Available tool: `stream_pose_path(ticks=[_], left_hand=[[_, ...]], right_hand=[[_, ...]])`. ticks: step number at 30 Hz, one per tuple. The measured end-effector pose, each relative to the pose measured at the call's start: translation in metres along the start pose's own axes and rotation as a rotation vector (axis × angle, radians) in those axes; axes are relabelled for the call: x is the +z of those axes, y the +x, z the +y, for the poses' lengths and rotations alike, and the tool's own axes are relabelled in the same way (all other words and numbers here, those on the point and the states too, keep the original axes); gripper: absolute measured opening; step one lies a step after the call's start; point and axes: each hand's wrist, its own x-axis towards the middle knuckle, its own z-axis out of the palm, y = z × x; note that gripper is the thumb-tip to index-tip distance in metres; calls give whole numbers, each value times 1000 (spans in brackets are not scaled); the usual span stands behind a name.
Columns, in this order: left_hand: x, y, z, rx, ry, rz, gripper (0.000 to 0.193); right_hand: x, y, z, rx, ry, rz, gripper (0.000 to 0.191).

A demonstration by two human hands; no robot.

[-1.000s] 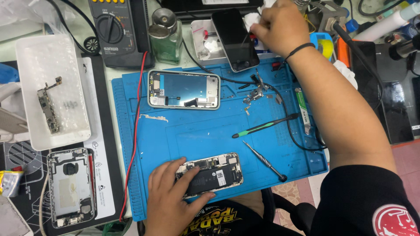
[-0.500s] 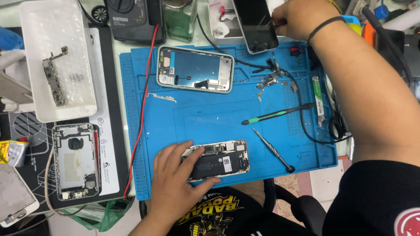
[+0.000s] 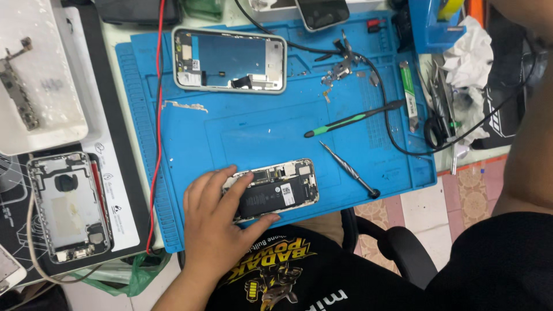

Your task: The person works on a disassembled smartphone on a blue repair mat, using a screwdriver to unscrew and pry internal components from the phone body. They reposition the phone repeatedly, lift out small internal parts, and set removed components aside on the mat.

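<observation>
1. Nearest the person, the left hand (image 3: 216,222) lay flat over the near-left end of the opened smartphone body with a black battery and bare circuit board (image 3: 275,189). Its fingers (image 3: 233,193) were spread and pressed on top while the thumb hooked the near edge, so it pinned the phone rather than closing around it.
2. That phone lay face-open on the near edge of the blue silicone repair mat (image 3: 265,129), the landmark here, just in from the mat's front border.
3. By the look of it, the phone was light, rigid along its metal frame, and delicate inside. The battery seemed soft enough to puncture and the board parts and thin ribbon cables easy to tear. The safe hold seemed to be the long metal sides, not the open interior.
4. Just right of the phone on the mat lay a slim metal screwdriver with a dark tip cap (image 3: 348,169).
5. Toward the mat's middle right lay a black-and-green pry tool (image 3: 352,120).
6. On the mat's far left rested a detached white-framed phone screen, back side up (image 3: 229,59), with small loose metal parts (image 3: 341,68) at the far right.
7. Off the mat's left edge lay a silver empty phone housing (image 3: 69,204).
8. Only the right forearm showed at the frame's right edge; the right hand was out of view, so its fingers could not be told.
</observation>
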Motion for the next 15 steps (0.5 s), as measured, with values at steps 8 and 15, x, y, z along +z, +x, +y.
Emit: stream_pose_path(ticks=[8, 15], left_hand=[[-1, -1, 1, -8, -19, -33, 87], [1, -4, -4, -1, -28, -45, 97]], right_hand=[[-51, -104, -63, -137, 39, -54, 16], [-30, -137, -100, -185, 134, -79, 16]])
